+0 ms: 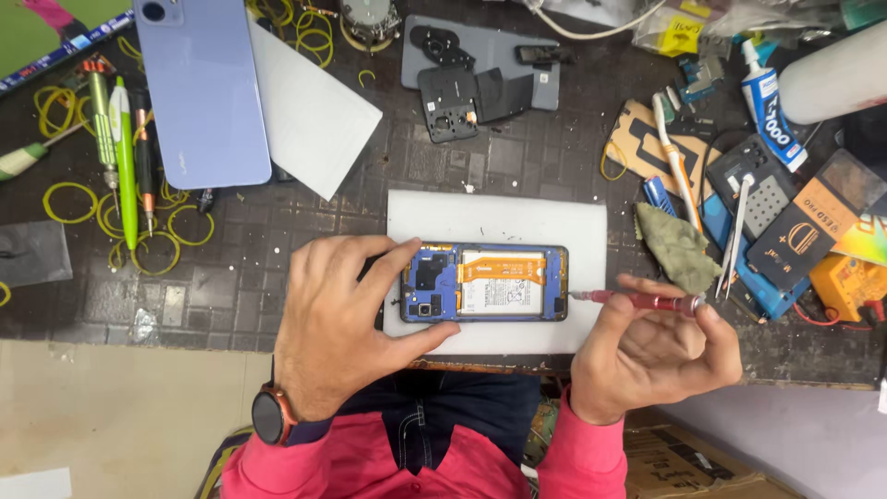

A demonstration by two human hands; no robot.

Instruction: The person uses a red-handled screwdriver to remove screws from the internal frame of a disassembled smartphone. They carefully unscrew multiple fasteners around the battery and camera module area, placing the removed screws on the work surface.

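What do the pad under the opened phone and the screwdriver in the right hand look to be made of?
The white pad looks like matte foam or soft plastic sheet: flat, dull, no glare.

The screwdriver in the right hand seems metal: its red handle has a slight sheen, perhaps anodised, and its thin silvery shaft meets the opened phone.

Worktop: dark, scuffed grid-patterned bench surface (517, 176), cluttered on the far side.
Floor: pale beige floor (120, 416), near left.
Light: even, soft, without hard shadows.
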